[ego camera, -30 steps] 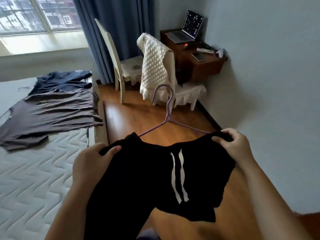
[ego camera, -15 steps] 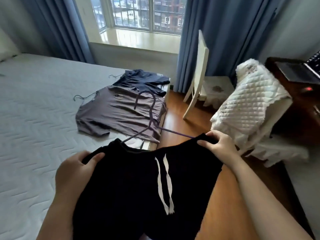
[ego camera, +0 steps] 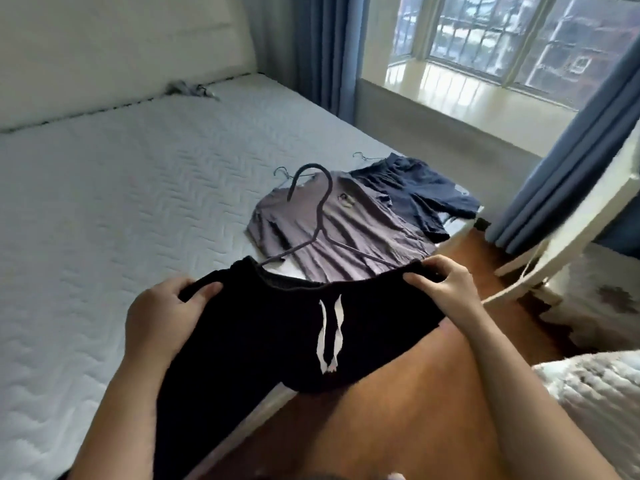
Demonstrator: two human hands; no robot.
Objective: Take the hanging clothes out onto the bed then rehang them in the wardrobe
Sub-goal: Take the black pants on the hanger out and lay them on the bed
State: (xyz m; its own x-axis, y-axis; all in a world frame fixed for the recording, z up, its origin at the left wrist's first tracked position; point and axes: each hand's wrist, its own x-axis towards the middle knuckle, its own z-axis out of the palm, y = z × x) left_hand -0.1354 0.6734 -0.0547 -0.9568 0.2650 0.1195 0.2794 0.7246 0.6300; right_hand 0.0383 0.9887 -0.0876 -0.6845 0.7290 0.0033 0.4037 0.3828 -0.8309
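Note:
Black shorts with white drawstrings (ego camera: 277,341) are stretched between my hands on a purple hanger (ego camera: 320,202), over the edge of the bed (ego camera: 104,220). My left hand (ego camera: 166,313) grips the waistband's left end. My right hand (ego camera: 446,285) grips its right end. The hanger's hook rises above the waistband. A grey T-shirt (ego camera: 332,230) and dark blue shorts (ego camera: 415,188) lie flat on the mattress beyond, each on a wire hanger.
A white chair (ego camera: 571,237) stands to the right on the wooden floor (ego camera: 398,410), with a quilted white cloth (ego camera: 595,403) at the lower right. Blue curtains (ego camera: 322,50) frame the window (ego camera: 519,36). A small crumpled cloth (ego camera: 190,90) lies by the headboard.
My view has swung left from the desk corner to the bed. Both hands have kept their grip on the black shorts and carried them over the mattress edge.

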